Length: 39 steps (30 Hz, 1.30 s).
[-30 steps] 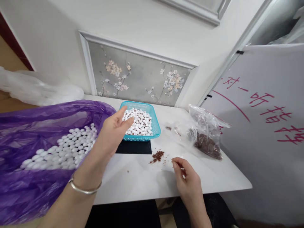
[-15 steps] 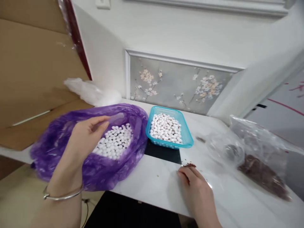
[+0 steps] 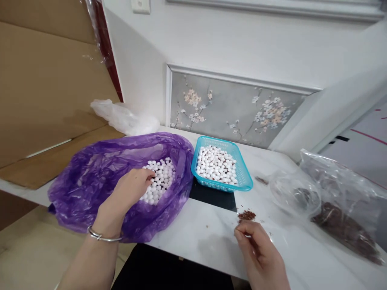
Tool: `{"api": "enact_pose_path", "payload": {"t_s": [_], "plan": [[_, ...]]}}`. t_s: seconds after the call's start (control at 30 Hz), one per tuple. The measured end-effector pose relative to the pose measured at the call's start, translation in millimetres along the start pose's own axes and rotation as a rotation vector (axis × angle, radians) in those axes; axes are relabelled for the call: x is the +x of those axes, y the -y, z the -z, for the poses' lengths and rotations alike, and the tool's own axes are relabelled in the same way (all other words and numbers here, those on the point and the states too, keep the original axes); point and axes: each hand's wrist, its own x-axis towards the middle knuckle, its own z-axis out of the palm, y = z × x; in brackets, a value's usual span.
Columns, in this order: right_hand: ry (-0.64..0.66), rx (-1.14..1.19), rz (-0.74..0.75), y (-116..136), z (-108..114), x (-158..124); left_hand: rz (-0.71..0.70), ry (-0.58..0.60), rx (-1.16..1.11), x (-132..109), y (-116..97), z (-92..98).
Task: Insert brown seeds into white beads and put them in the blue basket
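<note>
My left hand [image 3: 133,186] reaches into a purple plastic bag [image 3: 81,173], its fingers bent together against the small white balls [image 3: 161,181] inside. Its fingertips are partly hidden, so I cannot see whether a ball is between them. A silver bangle [image 3: 102,235] circles the left wrist. On the white tabletop, my right hand [image 3: 261,247] is closed in a pinch just in front of a small heap of reddish-brown bits [image 3: 247,215]. Whatever the pinch holds is too small or hidden to name. Between the hands, farther back, a blue plastic basket [image 3: 246,177] holds many white balls with brown specks.
At right lie a crumpled clear bag [image 3: 278,191] and a larger clear bag of brown material [image 3: 338,225]. A black patch [image 3: 211,197] shows under the basket's front. Cardboard [image 3: 45,92] stands at left, with a white plastic bag [image 3: 127,117] beside it against the wall.
My left hand has moved right and down onto the white balls in the bag. My right hand has drawn back slightly from the brown heap, its fingers pinched. The view has shifted a little.
</note>
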Motion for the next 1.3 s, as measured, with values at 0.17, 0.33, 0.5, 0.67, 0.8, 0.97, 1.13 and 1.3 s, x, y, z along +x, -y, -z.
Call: {"api": "enact_pose_path", "payload": {"t_s": [0.17,0.33,0.5,0.67,0.8,0.97,1.13,1.3], "plan": [[0.001,0.078,-0.020,6.5,8.0,-2.6,-0.052,0.003,0.058,2.8,-1.5,0.3],[0.022,0.162,-0.133,3.8,4.3,-4.7,-0.089,-0.103,-0.116,-4.1,-20.7,9.2],[0.049,0.255,-0.252,1.1,-5.1,-1.6,0.137,-0.009,-1.138,-32.0,-68.7,-6.6],[0.061,0.378,-0.275,-0.4,-10.6,6.3,0.386,0.367,-1.721,-54.7,-102.0,-39.6],[0.062,0.463,-0.228,9.2,-12.6,11.5,0.447,0.488,-1.843,-60.6,-112.6,-58.8],[0.103,0.534,-0.151,25.2,-20.0,16.0,0.432,0.593,-1.841,-64.4,-119.5,-70.9],[0.126,0.559,-0.111,28.8,-28.1,16.7,0.414,0.616,-1.875,-64.9,-116.5,-78.4],[0.090,0.414,-0.090,26.8,-30.7,14.1,0.409,0.627,-1.905,-64.5,-116.1,-81.2]]}}
